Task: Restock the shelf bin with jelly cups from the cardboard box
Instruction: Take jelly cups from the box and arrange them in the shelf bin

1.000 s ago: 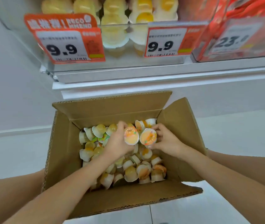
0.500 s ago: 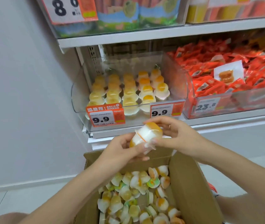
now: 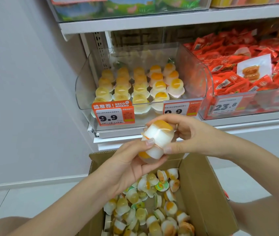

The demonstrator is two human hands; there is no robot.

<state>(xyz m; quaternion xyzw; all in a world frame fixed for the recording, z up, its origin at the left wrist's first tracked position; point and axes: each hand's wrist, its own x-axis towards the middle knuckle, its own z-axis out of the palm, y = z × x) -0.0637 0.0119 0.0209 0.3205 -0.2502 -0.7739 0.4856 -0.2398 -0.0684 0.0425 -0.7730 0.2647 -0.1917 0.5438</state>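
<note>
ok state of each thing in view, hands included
left hand: grips lower jelly cup
right hand: grips upper jelly cup
two jelly cups: held rim to rim, above box
cardboard box: open, holding many cups
shelf bin: partly stocked, cups upright in rows

I see white-and-orange plastic jelly cups (image 3: 159, 135), a brown cardboard box (image 3: 203, 193), orange price tags (image 3: 113, 113), red snack packets (image 3: 237, 65).

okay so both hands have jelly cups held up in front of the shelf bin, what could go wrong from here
The two jelly cups are stacked lid to lid and only pinched between the left hand and right hand, so one could slip back into the cardboard box. Reaching in, they may topple the standing rows in the shelf bin.
</note>
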